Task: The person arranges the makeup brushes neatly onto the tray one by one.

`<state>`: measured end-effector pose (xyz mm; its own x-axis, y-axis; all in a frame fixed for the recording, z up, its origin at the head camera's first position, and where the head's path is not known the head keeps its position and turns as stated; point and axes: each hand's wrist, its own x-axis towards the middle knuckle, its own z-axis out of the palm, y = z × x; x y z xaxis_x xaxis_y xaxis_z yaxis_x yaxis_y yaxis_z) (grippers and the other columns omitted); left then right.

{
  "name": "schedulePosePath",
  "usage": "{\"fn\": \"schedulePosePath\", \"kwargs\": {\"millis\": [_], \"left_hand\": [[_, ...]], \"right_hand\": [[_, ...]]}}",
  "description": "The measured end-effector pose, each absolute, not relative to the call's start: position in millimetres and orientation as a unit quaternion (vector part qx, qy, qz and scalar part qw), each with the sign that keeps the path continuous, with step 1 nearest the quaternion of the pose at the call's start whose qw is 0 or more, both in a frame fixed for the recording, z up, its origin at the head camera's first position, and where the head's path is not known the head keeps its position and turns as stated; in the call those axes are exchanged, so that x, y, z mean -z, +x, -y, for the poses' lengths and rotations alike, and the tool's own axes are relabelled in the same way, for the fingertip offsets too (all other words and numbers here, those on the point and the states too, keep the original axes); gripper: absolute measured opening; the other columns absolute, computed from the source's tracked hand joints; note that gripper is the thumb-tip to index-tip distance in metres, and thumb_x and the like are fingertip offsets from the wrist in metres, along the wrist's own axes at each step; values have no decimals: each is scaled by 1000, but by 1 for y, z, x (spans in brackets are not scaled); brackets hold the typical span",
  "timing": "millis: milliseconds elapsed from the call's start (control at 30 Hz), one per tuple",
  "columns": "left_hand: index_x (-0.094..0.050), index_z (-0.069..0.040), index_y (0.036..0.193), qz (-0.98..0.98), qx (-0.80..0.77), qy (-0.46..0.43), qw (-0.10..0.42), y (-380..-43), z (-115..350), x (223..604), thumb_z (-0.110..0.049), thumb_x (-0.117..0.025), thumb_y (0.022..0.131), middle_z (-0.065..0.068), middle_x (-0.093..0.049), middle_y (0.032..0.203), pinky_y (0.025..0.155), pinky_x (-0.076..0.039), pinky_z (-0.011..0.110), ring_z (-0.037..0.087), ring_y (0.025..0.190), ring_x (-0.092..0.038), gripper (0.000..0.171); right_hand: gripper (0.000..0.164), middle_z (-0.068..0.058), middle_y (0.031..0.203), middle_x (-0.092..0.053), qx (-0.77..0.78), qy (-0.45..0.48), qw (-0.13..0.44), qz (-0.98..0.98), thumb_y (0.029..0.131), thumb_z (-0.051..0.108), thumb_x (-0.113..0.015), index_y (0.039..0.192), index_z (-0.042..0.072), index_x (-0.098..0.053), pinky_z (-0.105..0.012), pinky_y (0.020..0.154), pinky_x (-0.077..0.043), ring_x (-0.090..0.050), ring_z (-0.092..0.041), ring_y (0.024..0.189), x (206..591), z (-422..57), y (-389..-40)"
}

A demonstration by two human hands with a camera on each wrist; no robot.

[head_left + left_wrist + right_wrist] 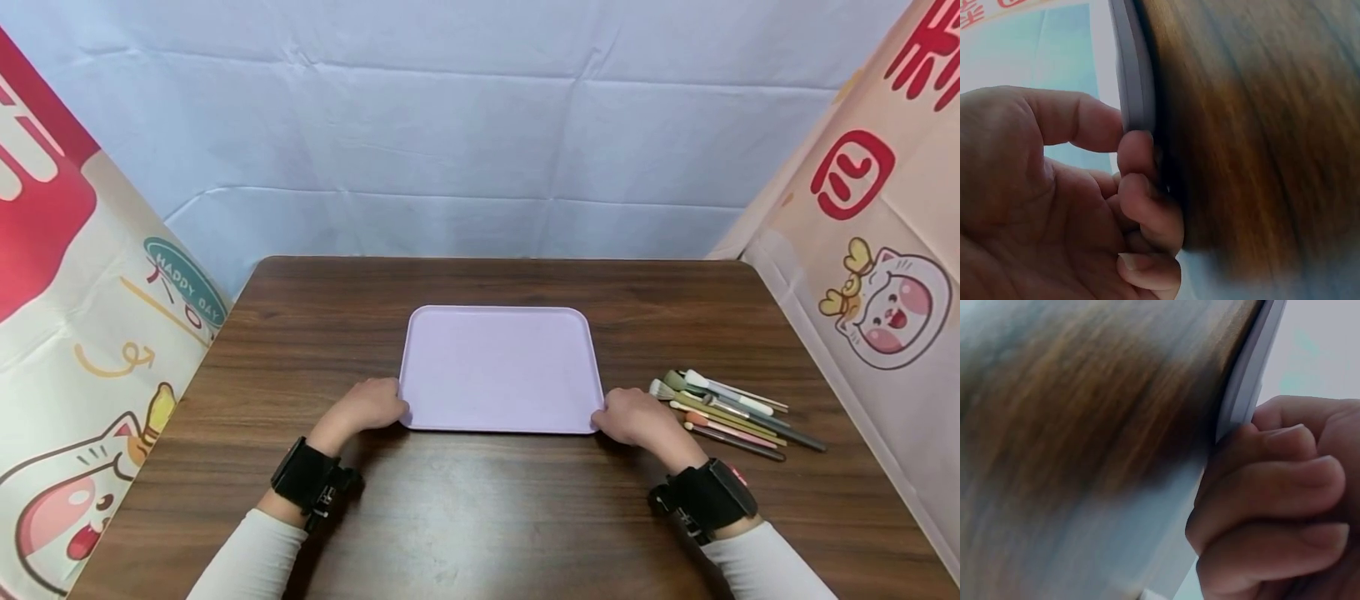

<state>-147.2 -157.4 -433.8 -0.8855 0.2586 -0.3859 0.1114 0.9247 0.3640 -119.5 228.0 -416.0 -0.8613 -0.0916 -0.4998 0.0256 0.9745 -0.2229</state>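
Observation:
A pale purple rectangular tray point(501, 369) lies near the middle of the brown wooden table, with nothing on it. My left hand point(372, 404) grips its near left corner; in the left wrist view the thumb and curled fingers point(1147, 203) pinch the tray's rim point(1138, 81). At the near right corner my right hand point(628, 415) holds the tray the same way. The right wrist view shows its fingers point(1266, 494) curled at the tray's edge point(1249, 381). Just right of that hand lies a loose bunch of several makeup brushes point(738, 417).
The wooden table point(465, 517) has its far edge against a pale blue cloth backdrop point(450, 142). Printed cloth panels with cartoon figures stand on the left point(97, 333) and right point(862, 275). Both wrists wear black camera straps point(307, 475).

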Motion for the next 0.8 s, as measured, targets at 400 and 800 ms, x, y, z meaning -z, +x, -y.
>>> {"fn": "schedulePosePath", "kwargs": {"millis": [400,800], "left_hand": [[-59,-5,84,-952,-183,96,224,-149,162,435,-16,-55,88,6,-52,72,62,-39,33,22,66,-49,13],[-62,-1,94,-951,-188,94,225,-148,161,438,-18,-55,90,8,-57,78,64,-41,34,23,70,-51,19]], "right_hand": [[30,-6,69,-53,134,-19,218,-966,98,30,-54,80,8,-63,-34,56,-38,-51,-22,63,415,-232,-113],[21,-7,80,-59,148,-18,122,-981,96,24,-64,99,4,-66,-37,59,-41,-52,-23,70,401,-259,-87]]}}
